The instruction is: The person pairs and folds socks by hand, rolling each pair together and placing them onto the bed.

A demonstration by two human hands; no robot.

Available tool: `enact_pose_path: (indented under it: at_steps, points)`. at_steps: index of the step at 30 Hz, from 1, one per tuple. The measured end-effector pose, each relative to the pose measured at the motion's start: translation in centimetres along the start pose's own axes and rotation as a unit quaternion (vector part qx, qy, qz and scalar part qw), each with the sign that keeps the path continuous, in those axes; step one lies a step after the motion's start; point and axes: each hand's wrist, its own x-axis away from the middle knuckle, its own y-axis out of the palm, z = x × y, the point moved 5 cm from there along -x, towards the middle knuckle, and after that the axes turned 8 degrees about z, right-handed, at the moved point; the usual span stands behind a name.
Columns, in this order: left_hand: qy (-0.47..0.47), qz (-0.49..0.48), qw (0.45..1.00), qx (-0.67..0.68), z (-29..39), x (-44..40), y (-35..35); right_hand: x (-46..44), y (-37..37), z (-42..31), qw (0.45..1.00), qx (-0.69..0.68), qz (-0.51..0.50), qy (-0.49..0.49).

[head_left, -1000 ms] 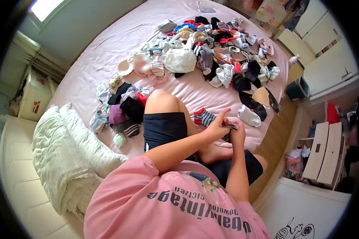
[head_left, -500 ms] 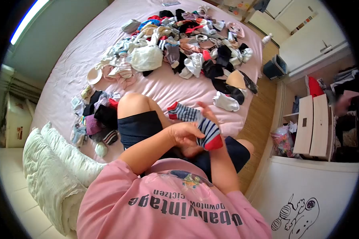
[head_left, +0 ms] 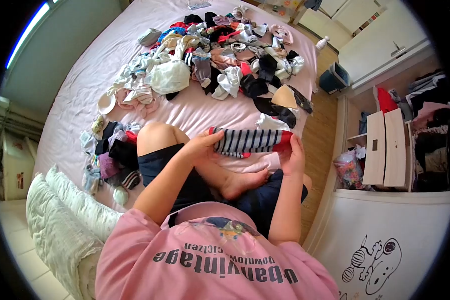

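Observation:
A striped sock (head_left: 252,140), grey with dark bands and red ends, is stretched level above my crossed legs. My left hand (head_left: 203,143) pinches its left end, and my right hand (head_left: 292,154) pinches the red end at the right. A second striped layer with a red tip shows along the lower edge; I cannot tell whether it is a second sock. Beyond the hands, a white sock (head_left: 272,123) lies on the bed, partly hidden behind the striped one.
A large mixed heap of socks and small garments (head_left: 230,55) spreads over the pink bedsheet (head_left: 92,70). A smaller pile (head_left: 115,150) sits left of my knee. White pillows (head_left: 67,215) lie at the left. On the right stand a bin (head_left: 334,79) and an open wardrobe with drawers (head_left: 385,149).
The striped sock, bunched over my right hand before, is now drawn out straight between both hands. My right hand has come out of it and moved right; my left hand has moved left.

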Motion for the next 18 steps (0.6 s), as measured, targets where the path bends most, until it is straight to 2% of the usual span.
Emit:
enact_pose_path:
  at_steps: [2,6,8,11,14,15,17,18]
  points:
    - [0.0,0.018,0.998,-0.053,1.1,0.7,-0.2,0.3,0.2,-0.3,1.0,0.008,0.012,0.005]
    - [0.129,0.008,0.987,-0.095,2.2,0.8,1.4,0.0,-0.3,0.0,0.996,0.043,0.041,-0.07]
    - [0.226,0.015,0.962,-0.15,2.6,0.6,1.7,-0.1,-0.3,0.3,0.99,0.075,0.045,-0.109]
    - [0.296,0.052,0.9,-0.315,3.5,1.3,1.5,-0.2,-0.2,0.6,0.987,0.104,0.056,-0.11]
    - [0.203,0.08,0.931,-0.292,3.3,-0.1,-0.8,-0.8,-0.9,1.2,0.99,0.094,0.058,-0.093]
    - [0.228,0.073,0.93,-0.279,4.3,0.7,0.4,-0.7,-0.6,1.4,0.991,0.093,0.048,-0.086]
    - [0.222,0.084,0.939,-0.249,4.4,0.2,-0.2,-0.2,0.1,2.0,0.993,0.092,0.029,-0.071]
    - [0.22,0.09,0.943,-0.233,4.6,0.2,-0.3,-0.2,0.3,2.4,0.989,0.138,-0.006,-0.061]
